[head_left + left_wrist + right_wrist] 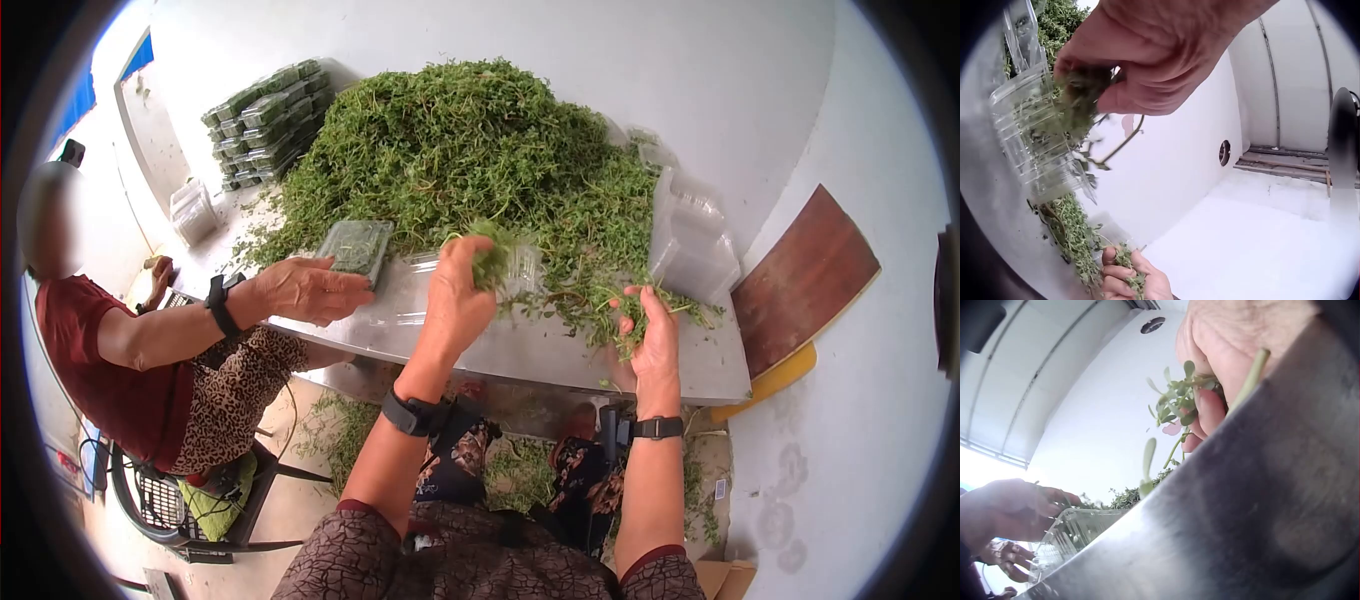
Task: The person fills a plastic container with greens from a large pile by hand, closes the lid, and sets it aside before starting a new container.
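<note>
My left hand (462, 292) pinches a bunch of leafy green sprigs (490, 266) over an open clear plastic box (410, 290) near the table's front edge. The ribbed box (1022, 131) shows beneath that bunch in the left wrist view, with greens seen through its wall. Farther right, my right hand (655, 335) holds some sprigs (627, 322) between thumb and curled fingers at the table edge. Small rounded leaves (1179, 403) poke out from its fingers in the right wrist view. A large heap of the same greens (450, 150) rises behind both hands.
A person seated at left reaches a hand (315, 290) toward a filled box (357, 248). Filled boxes (268, 125) are stacked at the back left. Nested clear containers (692, 240) stand at the right, near a brown board (810, 270) against the wall.
</note>
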`<action>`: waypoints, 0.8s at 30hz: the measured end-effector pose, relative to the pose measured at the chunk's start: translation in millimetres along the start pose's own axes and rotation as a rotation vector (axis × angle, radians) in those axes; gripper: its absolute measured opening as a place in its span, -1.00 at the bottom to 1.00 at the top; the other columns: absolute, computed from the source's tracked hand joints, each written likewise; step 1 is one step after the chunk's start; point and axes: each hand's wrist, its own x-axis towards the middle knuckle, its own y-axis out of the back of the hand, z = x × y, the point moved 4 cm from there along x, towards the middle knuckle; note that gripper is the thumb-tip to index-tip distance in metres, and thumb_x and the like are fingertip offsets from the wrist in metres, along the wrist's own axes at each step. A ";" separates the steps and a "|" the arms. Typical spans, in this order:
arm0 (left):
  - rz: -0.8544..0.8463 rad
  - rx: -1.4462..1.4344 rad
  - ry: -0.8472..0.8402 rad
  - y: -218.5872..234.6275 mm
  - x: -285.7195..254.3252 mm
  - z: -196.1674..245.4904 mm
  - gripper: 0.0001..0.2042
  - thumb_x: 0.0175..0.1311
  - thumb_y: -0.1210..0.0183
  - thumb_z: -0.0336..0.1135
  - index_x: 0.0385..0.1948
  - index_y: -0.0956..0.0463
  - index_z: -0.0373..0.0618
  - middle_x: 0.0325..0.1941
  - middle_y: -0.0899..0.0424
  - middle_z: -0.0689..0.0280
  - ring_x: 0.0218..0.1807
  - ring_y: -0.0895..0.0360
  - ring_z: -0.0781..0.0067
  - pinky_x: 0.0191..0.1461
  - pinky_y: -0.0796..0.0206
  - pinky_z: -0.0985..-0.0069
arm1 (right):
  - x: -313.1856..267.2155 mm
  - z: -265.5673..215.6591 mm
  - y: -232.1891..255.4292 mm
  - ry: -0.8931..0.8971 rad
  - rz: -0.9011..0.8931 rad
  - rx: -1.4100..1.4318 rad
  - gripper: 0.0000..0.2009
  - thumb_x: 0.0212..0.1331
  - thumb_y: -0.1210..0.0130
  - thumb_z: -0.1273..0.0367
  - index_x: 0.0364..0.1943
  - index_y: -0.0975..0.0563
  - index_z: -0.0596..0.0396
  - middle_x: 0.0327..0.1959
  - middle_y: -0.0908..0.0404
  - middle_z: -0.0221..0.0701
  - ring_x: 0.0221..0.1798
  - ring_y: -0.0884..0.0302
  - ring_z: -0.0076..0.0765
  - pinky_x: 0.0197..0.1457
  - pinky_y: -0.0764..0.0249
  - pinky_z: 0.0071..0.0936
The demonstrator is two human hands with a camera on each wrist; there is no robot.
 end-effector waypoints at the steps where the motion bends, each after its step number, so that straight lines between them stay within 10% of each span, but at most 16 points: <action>1: -0.141 0.064 -0.016 -0.8 -4.6 6.7 -0.52 -0.10 0.00 -0.71 -0.02 -0.41 -0.21 -0.16 -0.54 0.16 -0.14 -0.50 0.23 -0.09 -0.34 0.48 | 0.9 1.0 1.8 -0.003 0.002 -0.002 -0.77 0.28 -0.06 0.26 -0.25 -0.50 0.19 -0.18 -0.49 -0.32 -0.31 -0.54 -0.37 -0.56 -0.30 -0.66; 9: -0.117 0.079 -0.059 10.4 -9.2 5.6 -0.48 -0.13 0.08 -0.74 0.00 -0.43 -0.21 0.15 -0.47 0.00 0.18 -0.44 0.00 0.15 -0.31 0.35 | -1.3 -2.4 -1.6 -0.023 0.023 -0.014 -0.77 0.27 -0.08 0.29 -0.34 -0.55 0.21 -0.20 -0.50 -0.36 -0.32 -0.58 -0.36 -0.58 -0.30 -0.64; 15: -0.314 0.122 -0.076 -6.7 -13.6 -8.7 -0.70 0.08 -0.01 -0.63 -0.12 -0.51 -0.25 0.08 -0.54 0.00 0.10 -0.50 -0.05 0.11 -0.37 0.32 | 1.6 2.1 2.0 -0.011 0.015 -0.036 -0.77 0.26 -0.09 0.27 -0.34 -0.56 0.19 -0.21 -0.51 -0.37 -0.30 -0.59 -0.37 -0.57 -0.30 -0.65; 24: -0.060 0.146 -0.212 27.7 -35.4 17.7 -0.81 0.08 -0.19 -0.51 -0.24 -0.54 -0.25 -0.14 -0.62 0.08 -0.16 -0.59 0.13 -0.16 -0.43 0.41 | 3.3 2.8 3.4 -0.004 -0.025 -0.061 -0.79 0.26 -0.10 0.27 -0.30 -0.54 0.15 -0.23 -0.55 -0.40 -0.27 -0.60 -0.33 -0.50 -0.30 -0.58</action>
